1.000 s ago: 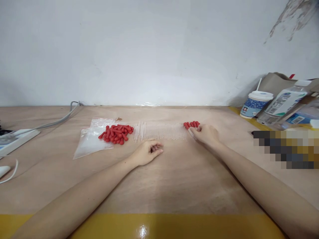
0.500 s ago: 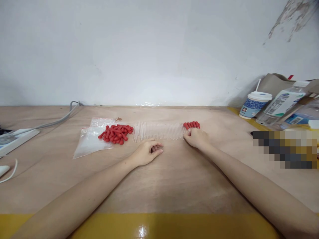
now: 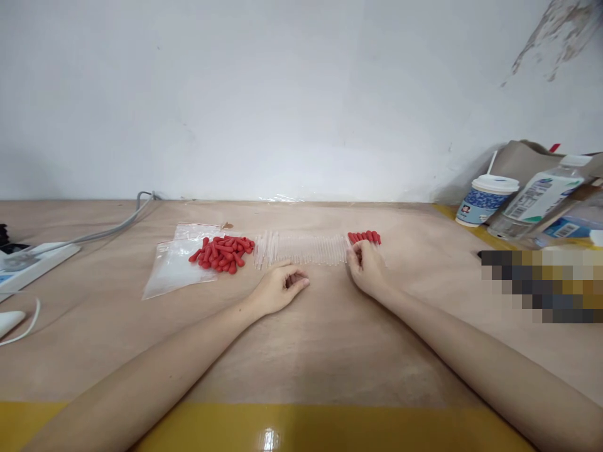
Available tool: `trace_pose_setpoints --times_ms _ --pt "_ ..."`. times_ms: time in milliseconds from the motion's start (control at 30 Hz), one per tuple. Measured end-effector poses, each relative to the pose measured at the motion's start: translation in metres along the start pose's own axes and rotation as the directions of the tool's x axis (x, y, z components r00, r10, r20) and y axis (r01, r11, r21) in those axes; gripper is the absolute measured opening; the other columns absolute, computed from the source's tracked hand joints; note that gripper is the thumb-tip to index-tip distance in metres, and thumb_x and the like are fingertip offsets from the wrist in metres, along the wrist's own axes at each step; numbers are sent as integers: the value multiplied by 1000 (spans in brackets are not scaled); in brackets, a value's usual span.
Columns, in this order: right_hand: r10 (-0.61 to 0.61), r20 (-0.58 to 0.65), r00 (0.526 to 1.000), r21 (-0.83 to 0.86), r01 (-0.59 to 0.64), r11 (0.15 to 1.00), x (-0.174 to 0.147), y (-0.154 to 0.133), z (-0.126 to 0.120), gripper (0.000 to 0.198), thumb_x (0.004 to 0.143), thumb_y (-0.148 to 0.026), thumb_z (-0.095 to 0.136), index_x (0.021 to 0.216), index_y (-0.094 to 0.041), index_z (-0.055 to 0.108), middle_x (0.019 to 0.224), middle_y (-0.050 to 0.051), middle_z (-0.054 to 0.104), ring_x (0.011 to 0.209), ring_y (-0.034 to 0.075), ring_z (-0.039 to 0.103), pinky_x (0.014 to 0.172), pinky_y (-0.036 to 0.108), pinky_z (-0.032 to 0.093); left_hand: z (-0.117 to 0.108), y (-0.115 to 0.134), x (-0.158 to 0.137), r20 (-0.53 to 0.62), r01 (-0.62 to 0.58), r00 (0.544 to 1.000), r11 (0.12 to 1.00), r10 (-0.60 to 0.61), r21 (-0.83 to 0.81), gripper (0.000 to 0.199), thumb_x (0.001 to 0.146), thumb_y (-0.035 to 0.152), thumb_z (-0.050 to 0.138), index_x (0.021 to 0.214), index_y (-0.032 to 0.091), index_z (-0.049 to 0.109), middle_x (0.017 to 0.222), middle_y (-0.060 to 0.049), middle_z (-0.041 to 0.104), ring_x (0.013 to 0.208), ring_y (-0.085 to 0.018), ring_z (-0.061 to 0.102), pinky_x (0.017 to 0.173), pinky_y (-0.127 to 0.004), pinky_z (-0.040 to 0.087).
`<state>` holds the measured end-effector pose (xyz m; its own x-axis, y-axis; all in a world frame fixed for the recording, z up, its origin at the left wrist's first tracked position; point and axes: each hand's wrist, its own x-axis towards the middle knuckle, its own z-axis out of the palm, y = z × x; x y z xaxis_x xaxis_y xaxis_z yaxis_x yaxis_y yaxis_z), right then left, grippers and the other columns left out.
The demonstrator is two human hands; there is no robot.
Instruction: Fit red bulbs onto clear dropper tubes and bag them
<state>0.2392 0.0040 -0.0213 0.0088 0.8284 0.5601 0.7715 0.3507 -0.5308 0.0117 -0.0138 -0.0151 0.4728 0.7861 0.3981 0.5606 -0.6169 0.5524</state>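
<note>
One white wall (image 3: 282, 100) right across the back, with brown stains up at the right. Below it, a broad wooden table (image 3: 330, 339), edged nearest the camera by a yellow band (image 3: 377, 428). Over on the far right, look, a white-capped clear bottle (image 3: 544, 199). Across to the left, two clear plastic bags (image 3: 169, 273), flat and overlapping. And in the middle, a long row of thin clear tubes (image 3: 311, 249), all laid side by side! Just left of that row, partly over the bags, a heap of red bulbs (image 3: 223, 253). Here, just in front of the tubes, the left hand (image 3: 280, 289): fingers loosely curled, thumb apart, nothing visible in the grasp. Over to the right hand (image 3: 367, 267): narrow, thumb and fingertips close together at the row's right end. Pinching a tube or not? Cannot tell. And smallest, just behind those fingers, a short line of red bulbs (image 3: 370, 237), tightly side by side.
</note>
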Motion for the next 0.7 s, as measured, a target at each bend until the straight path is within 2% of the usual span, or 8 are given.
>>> trace_pose_setpoints --times_ms 133,200,267,367,467,567,700 --pt "-236 88 968 35 234 972 -14 -7 1 19 86 -25 38 97 -17 51 78 7 61 69 18 57 62 30 43 -5 -7 2 -142 27 990 976 4 217 29 83 33 49 62 15 57 65 -2 50 59 -12 48 58 -25 40" --pt "-337 102 936 10 337 941 -17 -7 3 26 87 -22 35 106 -16 51 81 8 61 75 19 56 67 32 44 -14 -14 6 -183 48 983 938 16 344 27 85 30 45 66 15 58 70 -4 52 65 -15 50 62 -27 40" --pt "-395 124 910 6 397 918 -17 -6 5 28 88 -19 33 108 -17 52 82 8 59 77 19 56 69 32 44 -27 -22 10 -215 75 976 864 39 498 18 84 24 45 80 15 60 81 -8 54 80 -21 52 70 -31 41" --pt "-416 139 899 34 415 909 -16 -3 8 24 88 -17 33 99 -17 54 86 8 58 79 18 55 70 31 44 -49 -36 16 -246 167 969 660 29 733 19 81 19 43 89 13 59 88 -13 56 89 -28 51 76 -38 38" --pt "-412 137 901 52 409 911 -15 -1 10 21 88 -15 33 95 -16 53 86 9 58 80 18 54 71 31 44 -67 -49 19 -277 258 960 512 -41 819 21 82 23 41 86 12 59 87 -16 57 92 -32 51 75 -40 37" --pt "-408 143 901 48 406 913 -15 -1 9 20 88 -15 34 95 -16 52 85 8 58 79 18 54 70 30 44 -74 -58 18 -298 302 951 486 -87 820 26 83 30 41 86 11 58 91 -17 59 93 -32 52 75 -39 36" --pt "-425 136 895 33 425 905 -14 -2 10 18 87 -15 35 93 -17 52 83 7 58 77 18 54 68 31 43 -70 -63 19 -292 311 950 455 -114 835 28 82 34 42 88 11 57 91 -17 62 93 -31 53 76 -39 35"
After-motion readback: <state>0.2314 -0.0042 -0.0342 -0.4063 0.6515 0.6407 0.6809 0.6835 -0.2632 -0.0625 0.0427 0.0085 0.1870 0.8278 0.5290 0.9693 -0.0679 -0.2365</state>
